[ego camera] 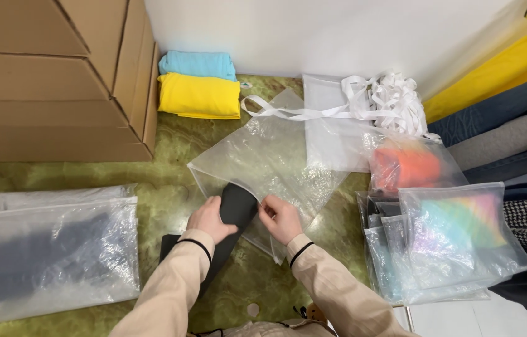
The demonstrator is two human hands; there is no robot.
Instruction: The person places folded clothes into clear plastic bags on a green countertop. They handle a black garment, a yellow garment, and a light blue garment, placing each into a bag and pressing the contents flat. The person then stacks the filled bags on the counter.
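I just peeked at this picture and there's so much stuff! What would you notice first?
First, in the middle, the left hand pushes a folded black cloth into a clear plastic bag on the green marble table, while the right hand pinches the bag's opening. Behind, by the wall, a bright yellow folded cloth lies beside a blue one, next to stacked cardboard boxes. On the right, a bagged orange cloth glows.

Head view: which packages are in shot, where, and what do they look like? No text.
Clear bag: centre, crinkled, left hand pushing black folded cloth in, right hand holding its mouth.
Cardboard boxes: top left, stacked, brown.
Filled bag: left, clear, dark garment inside.
Orange-filled bag: right, clear.
Stacked bags: lower right, clear, pastel multicoloured contents.
White strap bags: top centre, translucent.
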